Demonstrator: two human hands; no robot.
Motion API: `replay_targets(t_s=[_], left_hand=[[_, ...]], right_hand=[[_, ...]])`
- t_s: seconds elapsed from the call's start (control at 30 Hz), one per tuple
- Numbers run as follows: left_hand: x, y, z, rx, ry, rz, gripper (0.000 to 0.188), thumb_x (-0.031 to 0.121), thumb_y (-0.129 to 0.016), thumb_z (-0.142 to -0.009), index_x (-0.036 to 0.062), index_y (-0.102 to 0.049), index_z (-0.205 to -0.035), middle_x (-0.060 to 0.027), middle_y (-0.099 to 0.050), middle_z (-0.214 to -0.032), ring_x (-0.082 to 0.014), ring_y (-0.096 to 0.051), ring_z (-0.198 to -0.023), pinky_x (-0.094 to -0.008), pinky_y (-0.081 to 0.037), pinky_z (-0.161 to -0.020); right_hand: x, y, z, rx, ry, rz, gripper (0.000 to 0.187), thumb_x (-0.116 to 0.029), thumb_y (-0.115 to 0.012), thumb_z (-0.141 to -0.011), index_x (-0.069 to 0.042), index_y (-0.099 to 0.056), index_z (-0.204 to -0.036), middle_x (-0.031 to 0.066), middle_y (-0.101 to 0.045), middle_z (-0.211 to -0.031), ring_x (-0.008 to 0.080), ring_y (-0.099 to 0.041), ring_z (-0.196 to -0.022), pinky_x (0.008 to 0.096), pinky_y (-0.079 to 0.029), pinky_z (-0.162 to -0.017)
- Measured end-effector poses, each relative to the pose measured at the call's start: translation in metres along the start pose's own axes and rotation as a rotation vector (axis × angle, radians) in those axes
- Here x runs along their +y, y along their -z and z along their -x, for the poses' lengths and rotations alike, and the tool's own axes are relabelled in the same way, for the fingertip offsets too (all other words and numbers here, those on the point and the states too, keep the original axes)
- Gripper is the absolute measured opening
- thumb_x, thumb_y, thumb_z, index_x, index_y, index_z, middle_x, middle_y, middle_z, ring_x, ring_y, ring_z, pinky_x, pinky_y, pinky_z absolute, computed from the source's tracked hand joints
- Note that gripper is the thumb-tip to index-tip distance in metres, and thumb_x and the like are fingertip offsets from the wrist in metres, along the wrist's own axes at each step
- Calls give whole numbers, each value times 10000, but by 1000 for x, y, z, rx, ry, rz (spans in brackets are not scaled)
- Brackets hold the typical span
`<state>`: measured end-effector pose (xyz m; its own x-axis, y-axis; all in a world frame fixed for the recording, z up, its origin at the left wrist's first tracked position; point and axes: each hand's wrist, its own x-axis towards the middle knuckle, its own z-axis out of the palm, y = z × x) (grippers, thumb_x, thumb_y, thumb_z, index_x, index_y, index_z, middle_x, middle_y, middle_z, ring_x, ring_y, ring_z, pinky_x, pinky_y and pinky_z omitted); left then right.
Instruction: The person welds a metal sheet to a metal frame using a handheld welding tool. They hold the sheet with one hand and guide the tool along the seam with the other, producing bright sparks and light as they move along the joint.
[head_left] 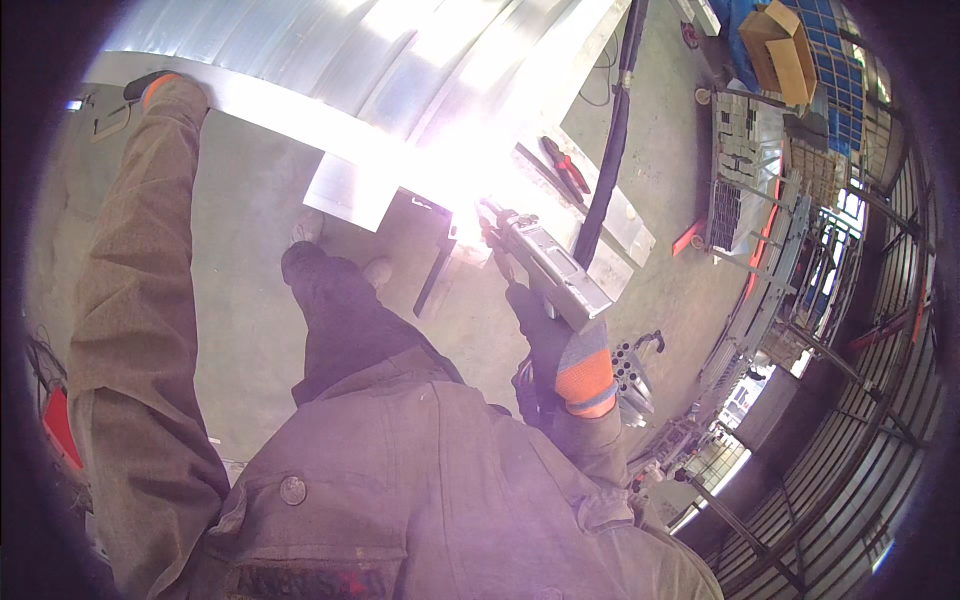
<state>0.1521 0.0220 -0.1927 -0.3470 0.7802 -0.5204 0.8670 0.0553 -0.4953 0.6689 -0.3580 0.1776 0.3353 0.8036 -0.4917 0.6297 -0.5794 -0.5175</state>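
Observation:
My right hand (pixel 560 352), in a dark and grey glove with an orange cuff, is wrapped round a silver welding gun (pixel 556 262). A glaring white arc burns at the gun's tip, and the metal around it is washed out. In front of me lies a large ribbed aluminium panel (pixel 300 50), with a flat metal plate (pixel 350 190) jutting from its near edge. Far to the left, my left hand (pixel 150 86), in a dark glove with an orange cuff, rests at the panel's edge. My sleeve mostly hides its fingers.
Red-handled pliers (pixel 566 170) lie on metal strips right of the arc. A dark sleeved hose (pixel 607 165) runs upward from beside the gun. A cart with stacked metal pieces (pixel 738 170) stands at right, near an open cardboard box (pixel 778 55). A C-shaped clamp (pixel 110 122) is below my left hand.

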Motion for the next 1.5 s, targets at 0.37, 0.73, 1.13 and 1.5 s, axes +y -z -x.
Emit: replay_targets(t_s=[0.37, 0.73, 1.13, 1.5], left_hand=[[-2, -2, 1, 22, -7, 23, 465, 405, -598, -1148, 174, -733, -1528, -64, -716, -1573, -295, -674, -1455, -488, -535, -1188], [-12, -6, 3, 50, -21, 59, 458, 405, -599, -1144, 162, -759, -1498, -74, -735, -1550, -302, -693, -1436, -469, -548, -1175], [-17, -53, -55, 71, 7, 47, 487, 441, -589, -1128, 148, -778, -1467, -82, -752, -1530, -319, -699, -1426, -446, -535, -1188], [1, -13, -19, 33, 31, 58, 462, 408, -617, -1131, 159, -764, -1492, -71, -749, -1530, -298, -707, -1419, -451, -547, -1172]], right_hand=[[0, 3, 0, -14, -13, -24, 494, -234, -841, -1022, -70, -747, -1478, 114, -834, -1209, 196, -780, -1047, 374, -611, -906], [7, 5, 5, -2, 36, 9, 487, -232, -843, -1025, -72, -753, -1476, 113, -840, -1174, 192, -785, -1017, 367, -616, -889], [6, 4, 10, -3, 67, -38, 391, -193, -875, -1030, -9, -767, -1358, 31, -770, -1064, 122, -668, -906, 332, -572, -769], [12, 5, 14, -4, 130, -5, 431, -236, -889, -1021, -4, -776, -1365, 68, -815, -1102, 150, -706, -936, 355, -592, -799]])
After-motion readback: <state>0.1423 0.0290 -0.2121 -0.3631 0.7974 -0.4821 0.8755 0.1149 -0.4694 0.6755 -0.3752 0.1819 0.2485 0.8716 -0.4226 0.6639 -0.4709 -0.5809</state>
